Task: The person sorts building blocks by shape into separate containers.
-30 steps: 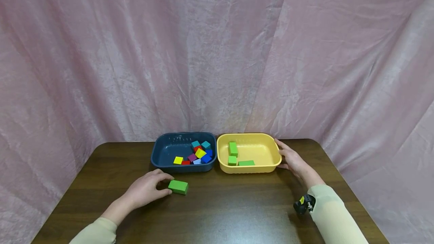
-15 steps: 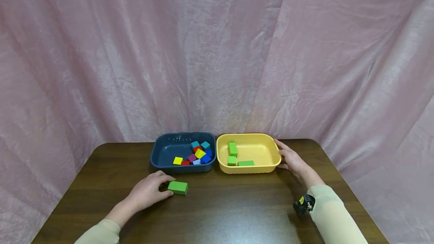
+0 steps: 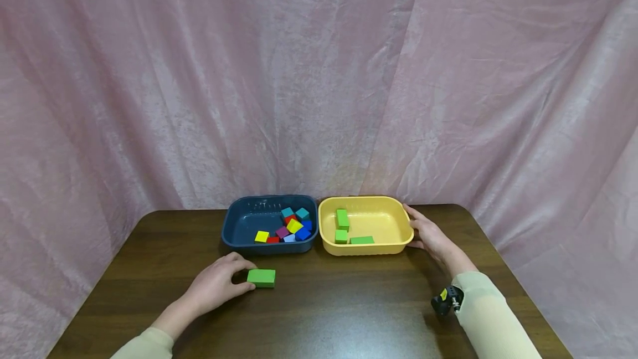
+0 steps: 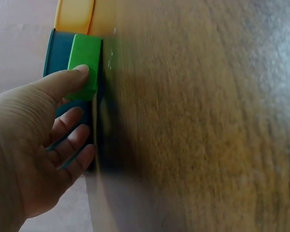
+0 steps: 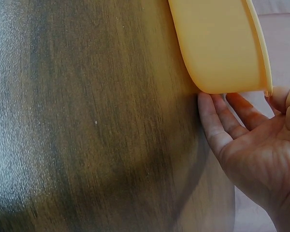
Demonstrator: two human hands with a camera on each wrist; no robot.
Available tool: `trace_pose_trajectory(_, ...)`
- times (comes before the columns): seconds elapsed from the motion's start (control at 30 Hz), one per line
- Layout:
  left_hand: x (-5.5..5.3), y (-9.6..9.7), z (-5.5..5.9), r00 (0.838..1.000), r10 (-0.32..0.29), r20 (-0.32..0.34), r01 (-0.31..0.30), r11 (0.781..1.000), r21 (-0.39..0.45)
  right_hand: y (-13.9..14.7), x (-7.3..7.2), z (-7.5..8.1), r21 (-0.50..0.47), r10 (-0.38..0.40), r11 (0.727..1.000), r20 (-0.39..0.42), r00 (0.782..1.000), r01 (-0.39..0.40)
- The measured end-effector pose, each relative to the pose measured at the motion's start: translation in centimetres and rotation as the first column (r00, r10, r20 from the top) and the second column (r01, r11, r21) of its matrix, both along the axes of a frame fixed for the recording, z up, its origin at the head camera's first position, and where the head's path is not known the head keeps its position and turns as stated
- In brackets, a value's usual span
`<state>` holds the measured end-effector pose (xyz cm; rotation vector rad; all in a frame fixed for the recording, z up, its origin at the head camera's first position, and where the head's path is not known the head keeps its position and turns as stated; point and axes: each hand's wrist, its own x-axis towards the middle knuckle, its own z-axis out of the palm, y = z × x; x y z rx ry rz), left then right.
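Between thumb and index finger, my left hand point(image 3: 216, 281) pinches the left end of a green rectangular block point(image 3: 261, 278) low over the table, just in front of the blue bin point(image 3: 239, 246). The left wrist view shows the thumb pressed on the face of the green block point(image 4: 84, 77); the index finger is mostly hidden behind it and the other fingers are loosely bent. My right hand point(image 3: 432, 238) touches the right end of the yellow bin point(image 3: 384, 249). In the right wrist view, its fingers point(image 5: 213, 118) reach the wall of the yellow bin point(image 5: 220, 53), and its thumb is at the rim.
Several coloured cubes point(image 3: 294, 226) lie in the blue bin, mostly toward its right side. The yellow bin holds green blocks point(image 3: 341, 219) at its left and front. Both bins stand side by side at the back of the brown wooden table point(image 3: 324, 303), before a pink curtain point(image 3: 319, 82).
The green block has turned slightly in my left hand, so its long side faces the front more squarely. My left hand has shifted a little to the right. My right hand stays put.
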<state>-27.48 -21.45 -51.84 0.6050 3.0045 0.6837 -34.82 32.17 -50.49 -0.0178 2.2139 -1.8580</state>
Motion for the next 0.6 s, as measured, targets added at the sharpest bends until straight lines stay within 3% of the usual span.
trace_pose_trajectory(0.6,1.1,1.0,0.8,0.999,-0.025,-0.02,0.026,0.999,0.04,-0.1,-0.1,0.0,-0.002,-0.008,1.0,0.006,1.0,0.008)
